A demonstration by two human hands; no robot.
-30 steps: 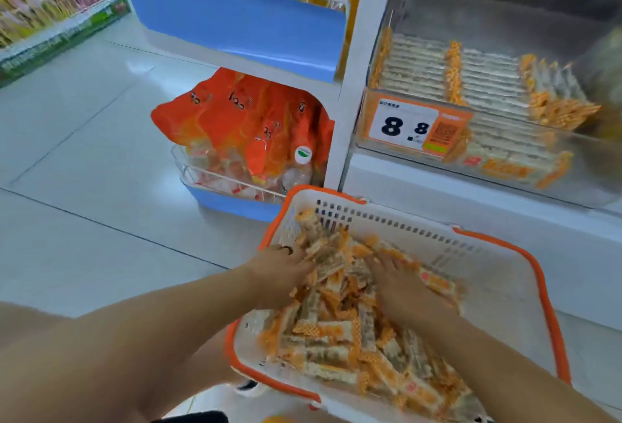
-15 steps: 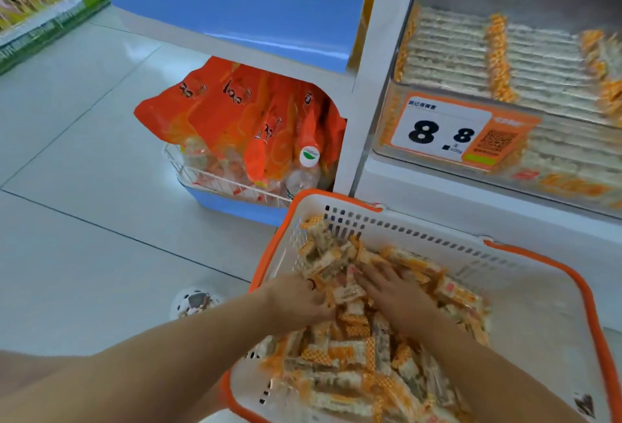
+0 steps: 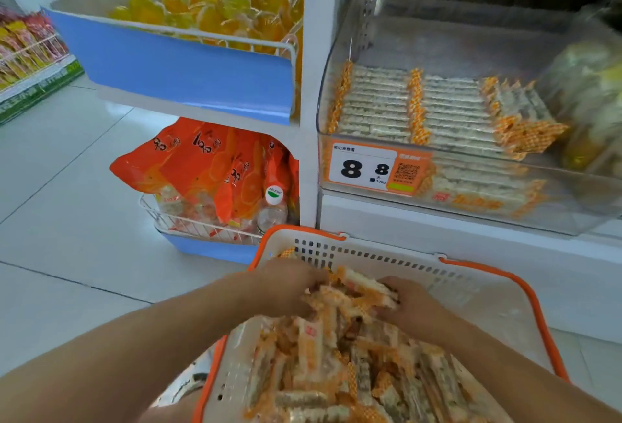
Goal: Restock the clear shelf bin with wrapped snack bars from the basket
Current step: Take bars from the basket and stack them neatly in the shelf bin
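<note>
Fingers [image 3: 304,288] of both hands are curled round snack bars [image 3: 350,298] in the basket [image 3: 498,274]; the half-stocked bin [image 3: 471,35], at one o'clock, awaits more.

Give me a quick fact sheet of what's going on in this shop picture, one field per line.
Place: shop aisle, tiled floor
Left hand: gripping a bunch of snack bars
Right hand: gripping the same bunch from the other side
Basket: white with orange rim, holds many loose bars
Clear shelf bin: partly filled, bars in neat rows
Price tag: reads 8.8
</note>
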